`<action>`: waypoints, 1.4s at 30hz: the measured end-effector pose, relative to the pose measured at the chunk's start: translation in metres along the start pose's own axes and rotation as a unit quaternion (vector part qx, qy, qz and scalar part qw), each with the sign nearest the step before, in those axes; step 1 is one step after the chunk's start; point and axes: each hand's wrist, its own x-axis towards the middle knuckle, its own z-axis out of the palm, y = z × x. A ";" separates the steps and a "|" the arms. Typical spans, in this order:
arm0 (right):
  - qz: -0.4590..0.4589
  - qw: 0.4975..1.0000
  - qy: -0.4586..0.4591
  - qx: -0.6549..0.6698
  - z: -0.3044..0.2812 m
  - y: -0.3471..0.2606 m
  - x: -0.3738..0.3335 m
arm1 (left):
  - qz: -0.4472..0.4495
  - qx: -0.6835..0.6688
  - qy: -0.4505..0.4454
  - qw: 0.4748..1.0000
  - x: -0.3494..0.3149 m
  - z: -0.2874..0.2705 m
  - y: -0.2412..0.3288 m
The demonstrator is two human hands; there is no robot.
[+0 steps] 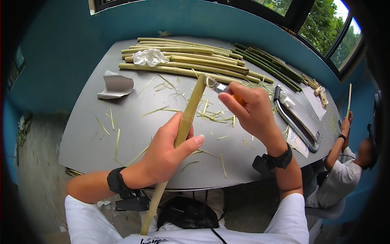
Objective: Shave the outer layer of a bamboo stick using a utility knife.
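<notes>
My left hand point(168, 148) is wrapped round a pale, scraped bamboo stick point(189, 110), thumb along its side. The stick runs slantwise from my lap up over the table. In my right hand point(256, 114) is a knife point(221, 88) with a silver metal front and an orange handle, partly hidden by the fingers. Its front end meets the upper tip of the stick, where a thin pale curl of shaving point(209, 82) shows. Green-yellow shavings point(209, 116) lie scattered on the table beneath both hands.
Several pale bamboo sticks point(191, 61) lie along the table's point(89, 134) far side, with crumpled white tissue point(150, 57) on them. Dark green stalks point(268, 67) lie to their right. A curved grey sheet point(115, 85) sits left; a hacksaw point(298, 122) lies right. Another person point(341, 175) sits far right, holding a stick.
</notes>
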 end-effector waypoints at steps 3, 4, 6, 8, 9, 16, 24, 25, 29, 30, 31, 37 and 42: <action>0.088 0.991 0.088 0.056 -0.017 0.028 0.009 | 0.057 0.074 -0.029 0.995 -0.007 0.009 -0.005; 0.095 0.986 0.107 0.080 -0.020 0.039 0.008 | 0.050 0.069 -0.045 0.995 -0.010 0.010 -0.003; 0.099 0.983 0.111 0.110 -0.018 0.037 0.008 | 0.045 0.063 -0.056 0.995 -0.008 0.008 -0.004; 0.061 0.983 0.072 0.160 -0.013 0.024 0.007 | 0.029 0.018 -0.039 0.999 -0.003 0.004 -0.007; 0.031 0.991 0.026 0.127 -0.016 0.014 0.007 | 0.028 0.017 -0.037 0.999 -0.002 0.003 -0.009; -0.096 0.986 -0.118 0.068 -0.006 -0.012 -0.004 | -0.020 0.003 -0.031 0.999 0.001 0.001 -0.008; -0.016 0.997 -0.057 0.050 -0.007 0.003 0.000 | 0.014 0.052 -0.018 0.998 -0.003 0.004 -0.007; 0.023 0.997 -0.038 0.060 -0.007 0.006 0.002 | 0.005 0.034 -0.018 0.999 -0.002 0.005 -0.006; 0.066 0.994 0.000 0.082 -0.015 0.017 0.006 | 0.056 0.013 -0.044 0.997 -0.008 0.004 -0.006; 0.055 0.993 -0.006 0.103 -0.017 0.015 0.005 | 0.059 0.014 -0.044 0.997 -0.007 0.003 -0.004; 0.044 0.991 -0.012 0.124 -0.018 0.012 0.005 | 0.054 0.012 -0.040 0.998 -0.007 0.004 -0.002; -0.046 0.982 -0.114 0.143 -0.011 -0.002 0.001 | 0.032 0.024 -0.018 0.999 -0.003 0.001 -0.010; -0.074 0.973 -0.163 0.148 -0.007 -0.004 -0.003 | 0.014 0.024 -0.020 0.999 -0.003 0.003 -0.010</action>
